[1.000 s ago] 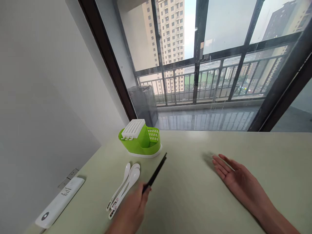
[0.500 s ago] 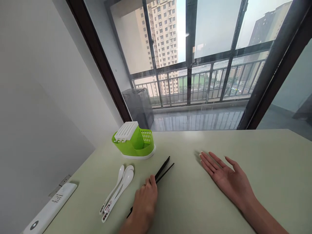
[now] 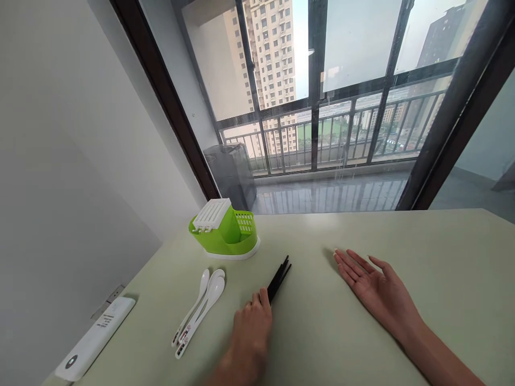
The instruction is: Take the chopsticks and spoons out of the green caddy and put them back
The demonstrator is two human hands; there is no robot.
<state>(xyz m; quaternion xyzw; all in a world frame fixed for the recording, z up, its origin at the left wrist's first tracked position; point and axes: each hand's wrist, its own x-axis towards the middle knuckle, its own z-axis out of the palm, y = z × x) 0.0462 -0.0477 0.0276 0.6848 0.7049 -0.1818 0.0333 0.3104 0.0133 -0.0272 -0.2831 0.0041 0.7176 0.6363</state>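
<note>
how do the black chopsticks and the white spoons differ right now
The chopsticks are black, the spoons white. The chopsticks are thin, straight sticks, while the spoons widen into rounded bowls. The left hand covers part of the chopsticks; no hand touches the spoons. Both sets are bunched, slanting with their far ends to the right.

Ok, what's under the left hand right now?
Black chopsticks extend from beneath the left hand, several ends showing beyond its fingers. The hand covers the rest, so their other ends, exact number and how they are gripped can't be seen.
</note>
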